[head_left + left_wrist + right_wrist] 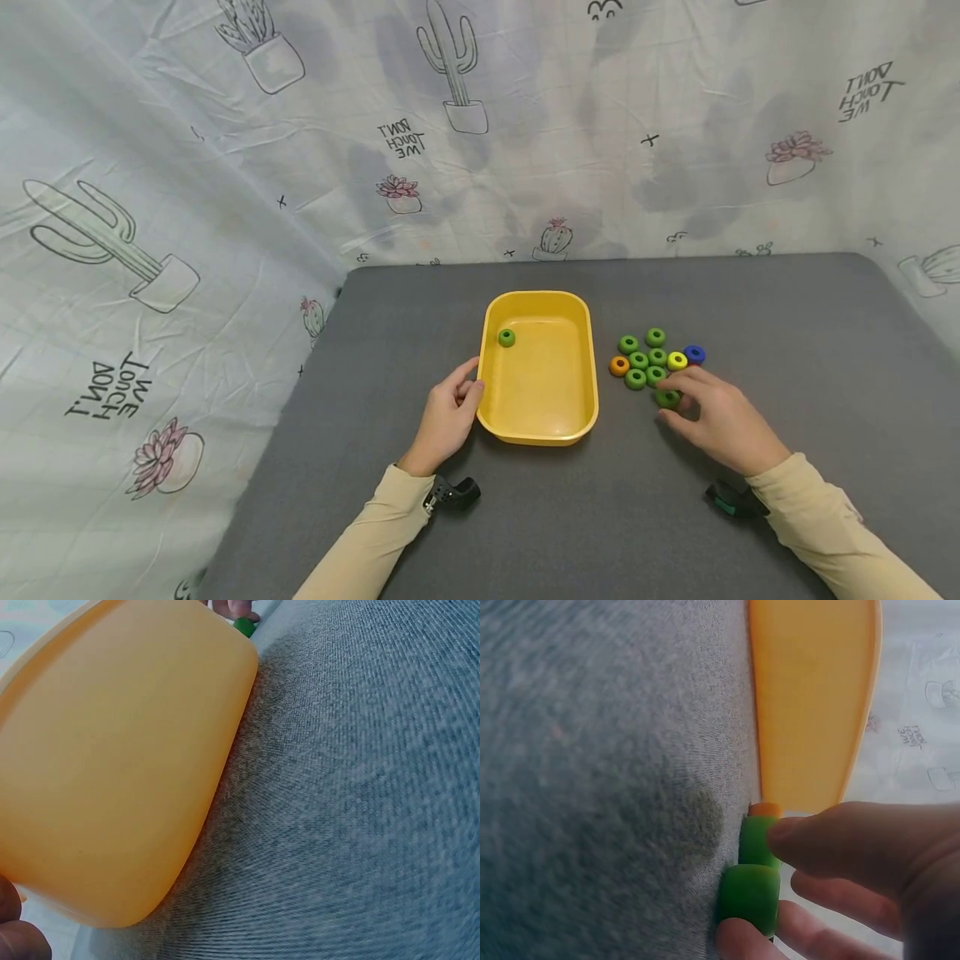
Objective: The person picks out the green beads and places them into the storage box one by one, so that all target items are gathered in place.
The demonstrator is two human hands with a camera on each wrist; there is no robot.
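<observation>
A yellow tray [537, 429] sits mid-table with one green ring [506, 337] inside near its left wall. My left hand [448, 414] rests against the tray's left rim, thumb on the edge; the left wrist view shows the tray's outer wall [112, 772] up close. To the tray's right lies a cluster of rings: several green [638, 361], one orange [618, 365], one yellow [677, 361], one blue [694, 354]. My right hand [716, 417] pinches the nearest green ring [667, 398] between thumb and fingers. In the right wrist view that ring [750, 894] sits between my fingertips [739, 939].
The grey table [787, 333] is backed by a cactus-print cloth [225, 167] that also hangs past its left edge. Black wrist mounts [453, 493] show at both sleeves. Bare grey cloth lies in front of the tray and to the far right.
</observation>
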